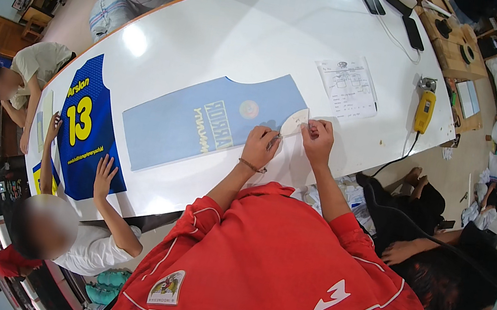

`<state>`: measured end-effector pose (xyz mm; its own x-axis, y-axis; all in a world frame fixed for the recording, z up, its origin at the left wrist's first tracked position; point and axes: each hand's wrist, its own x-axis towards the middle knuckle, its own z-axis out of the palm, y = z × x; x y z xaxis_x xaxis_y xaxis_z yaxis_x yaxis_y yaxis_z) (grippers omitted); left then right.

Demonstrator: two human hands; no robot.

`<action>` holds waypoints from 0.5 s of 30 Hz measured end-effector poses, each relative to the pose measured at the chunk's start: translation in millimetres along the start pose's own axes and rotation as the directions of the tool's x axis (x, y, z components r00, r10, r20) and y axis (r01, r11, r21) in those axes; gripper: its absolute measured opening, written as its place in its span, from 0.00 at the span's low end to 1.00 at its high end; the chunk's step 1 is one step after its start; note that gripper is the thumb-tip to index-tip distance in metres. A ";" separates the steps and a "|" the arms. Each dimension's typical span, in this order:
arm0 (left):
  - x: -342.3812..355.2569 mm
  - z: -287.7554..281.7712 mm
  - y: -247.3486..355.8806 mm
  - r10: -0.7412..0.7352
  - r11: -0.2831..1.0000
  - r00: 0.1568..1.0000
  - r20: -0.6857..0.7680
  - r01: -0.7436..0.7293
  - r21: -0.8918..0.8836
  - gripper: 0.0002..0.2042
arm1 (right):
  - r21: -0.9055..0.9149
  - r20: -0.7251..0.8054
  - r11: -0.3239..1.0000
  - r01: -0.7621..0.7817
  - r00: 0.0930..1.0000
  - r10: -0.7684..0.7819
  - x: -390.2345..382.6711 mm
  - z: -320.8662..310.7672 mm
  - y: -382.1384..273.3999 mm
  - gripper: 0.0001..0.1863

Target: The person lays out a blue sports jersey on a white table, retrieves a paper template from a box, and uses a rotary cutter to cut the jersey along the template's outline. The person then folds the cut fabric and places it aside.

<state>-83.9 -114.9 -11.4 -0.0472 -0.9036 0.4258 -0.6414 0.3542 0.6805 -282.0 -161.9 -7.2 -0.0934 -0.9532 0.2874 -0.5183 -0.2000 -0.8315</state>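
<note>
Small white curved-edged piece (294, 121) over right end of pale-blue fabric jersey panel (168, 122), flat on glossy white table (217, 25). Right hand (319, 144): thumb and finger clamped on piece's edge. Left hand (259, 147): fingers curled beside piece; whether clamped, cannot tell. Beyond: white paper sheet (348, 88), yellow-bodied handheld power tool (425, 111).

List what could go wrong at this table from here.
1. The curved white piece at the right end of the light blue panel might slip out of place, since the left hand and right hand are both working close around it.

2. The yellow power tool could be dragged off the white table if someone snags its black cord, which runs over the edge.
</note>
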 end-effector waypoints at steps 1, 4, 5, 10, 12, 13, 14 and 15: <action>-0.2 -0.3 -0.2 0.003 1.000 1.000 -0.001 -0.003 -0.001 0.10 | 0.012 0.001 1.000 -0.010 1.000 0.010 -0.1 0.1 -0.2 0.12; 0.0 -1.0 0.1 0.008 1.000 1.000 0.000 -0.008 -0.006 0.11 | 0.031 0.001 0.999 -0.031 1.000 0.031 -0.7 0.2 0.1 0.12; 0.1 -1.2 0.4 0.006 1.000 1.000 0.004 -0.006 -0.008 0.11 | 0.028 0.000 0.999 -0.032 0.999 0.032 -1.0 0.1 0.3 0.12; -0.4 -3.1 0.7 0.024 1.000 1.000 -0.008 -0.024 -0.018 0.12 | 0.024 -0.017 0.999 -0.025 1.000 0.026 -0.7 1.0 -2.5 0.12; -1.0 -3.7 1.0 0.019 1.000 1.000 0.000 -0.019 -0.023 0.13 | 0.024 -0.023 1.000 -0.017 1.000 0.018 -0.6 1.2 -3.7 0.12; -1.3 -3.6 0.9 0.017 1.000 1.000 0.001 -0.017 -0.021 0.13 | 0.024 -0.020 0.999 -0.024 0.999 0.025 -0.5 1.0 -4.2 0.12; -1.0 -3.3 0.5 0.015 1.000 1.000 0.002 -0.015 -0.018 0.12 | 0.025 -0.017 0.999 -0.031 0.999 0.032 -0.3 0.7 -4.6 0.12; -1.1 -3.4 0.1 0.013 1.000 1.000 0.003 -0.013 -0.014 0.12 | 0.027 -0.014 0.999 -0.038 0.999 0.039 -0.4 1.0 -4.1 0.12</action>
<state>-81.3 -113.1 -9.8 -0.0579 -0.8995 0.4330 -0.6298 0.3694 0.6833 -279.0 -160.9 -4.3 -0.1254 -0.9569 0.2618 -0.4916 -0.1693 -0.8542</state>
